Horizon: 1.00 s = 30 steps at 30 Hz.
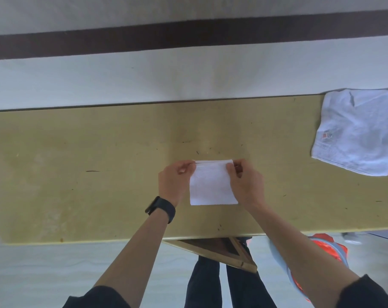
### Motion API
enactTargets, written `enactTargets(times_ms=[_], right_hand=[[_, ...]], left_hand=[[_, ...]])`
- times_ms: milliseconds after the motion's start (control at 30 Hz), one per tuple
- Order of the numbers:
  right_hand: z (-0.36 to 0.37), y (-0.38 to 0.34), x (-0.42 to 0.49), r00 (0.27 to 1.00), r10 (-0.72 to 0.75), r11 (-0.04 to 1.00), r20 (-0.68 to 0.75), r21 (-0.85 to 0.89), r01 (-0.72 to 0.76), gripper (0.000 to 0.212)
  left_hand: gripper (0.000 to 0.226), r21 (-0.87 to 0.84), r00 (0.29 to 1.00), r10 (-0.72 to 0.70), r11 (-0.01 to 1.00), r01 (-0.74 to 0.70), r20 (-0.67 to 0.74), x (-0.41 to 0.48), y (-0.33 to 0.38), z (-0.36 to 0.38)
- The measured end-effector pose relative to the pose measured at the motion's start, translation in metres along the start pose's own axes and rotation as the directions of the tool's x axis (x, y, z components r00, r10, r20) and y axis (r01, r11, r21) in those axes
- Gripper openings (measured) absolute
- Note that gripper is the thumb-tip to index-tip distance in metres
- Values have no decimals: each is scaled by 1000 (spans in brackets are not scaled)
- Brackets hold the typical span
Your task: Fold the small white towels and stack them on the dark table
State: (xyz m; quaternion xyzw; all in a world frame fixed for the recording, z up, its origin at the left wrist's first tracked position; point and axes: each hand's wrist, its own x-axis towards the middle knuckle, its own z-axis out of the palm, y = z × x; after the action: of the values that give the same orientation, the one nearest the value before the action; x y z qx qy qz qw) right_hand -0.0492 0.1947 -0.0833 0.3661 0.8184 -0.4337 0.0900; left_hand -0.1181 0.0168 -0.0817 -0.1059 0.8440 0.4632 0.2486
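Pale wall (188,81) crossed by a dark brown band (188,34) — light wood-grain floor (55,267) nearer, evenly lit.

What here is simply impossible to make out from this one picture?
All in the head view:
1. Second white towel: cut off by the right edge, so its full shape is unseen; its red logo is too small to read.
2. Folded towel: the left hand and right hand pinch and cover its far corners; the number of layers is unclear.
3. Orange-red thing near the floor: blurred and partly hidden behind the right forearm.
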Motion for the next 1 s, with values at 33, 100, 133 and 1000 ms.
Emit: enactTargets(times_ms=[33, 100, 133, 1000], right_hand=[[1, 0, 1, 1000, -8, 1000, -15, -30, 7, 15], [3, -1, 2, 999, -17, 997, -36, -74, 14, 17], [3, -1, 2, 999, -22, 996, -43, -90, 18, 16], [34, 34, -26, 856, -516, 729, 38, -504, 463, 54]], left_hand=[[15, 12, 1000, 10, 1000, -10, -14, -1, 2, 1], [16, 34, 999, 34, 999, -33, -35, 0, 4, 2], [17, 55, 998, 51, 997, -49, -37, 0, 5, 3], [59, 736, 774, 585, 409, -539, 241, -20, -49, 37]])
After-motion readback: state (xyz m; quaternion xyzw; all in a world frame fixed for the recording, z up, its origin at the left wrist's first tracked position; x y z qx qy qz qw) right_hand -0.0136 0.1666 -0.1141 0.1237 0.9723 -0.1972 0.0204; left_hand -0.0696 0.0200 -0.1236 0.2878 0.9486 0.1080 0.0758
